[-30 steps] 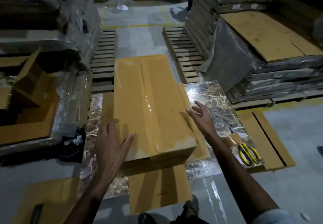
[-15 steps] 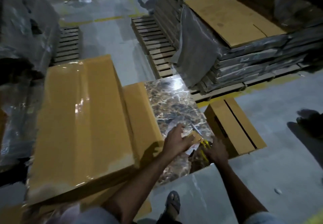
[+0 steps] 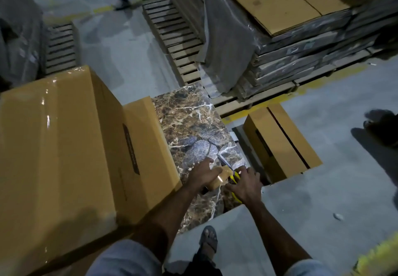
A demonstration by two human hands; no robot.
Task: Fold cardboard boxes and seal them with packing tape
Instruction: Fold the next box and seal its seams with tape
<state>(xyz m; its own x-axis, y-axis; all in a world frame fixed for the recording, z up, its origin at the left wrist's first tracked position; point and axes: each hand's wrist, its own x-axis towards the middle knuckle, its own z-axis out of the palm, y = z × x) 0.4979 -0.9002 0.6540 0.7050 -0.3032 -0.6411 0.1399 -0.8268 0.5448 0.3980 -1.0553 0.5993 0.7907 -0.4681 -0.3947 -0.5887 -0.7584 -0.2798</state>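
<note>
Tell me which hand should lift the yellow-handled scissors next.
Right: the right hand lies on the yellow-handled metal scissors, while the left hand grips the brown packing tape roll.

One head cam, that's it
It's sitting on the person's head, pointing forward and down, looking close over the left hand (image 3: 204, 175) and right hand (image 3: 245, 186).

Pale blue sleeves (image 3: 125, 258), dark sandal (image 3: 207, 241) (open-toed)

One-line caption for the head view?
Beside the taped box, left hand holds a tape roll, right hand grips yellow scissors on marble slab.
</note>
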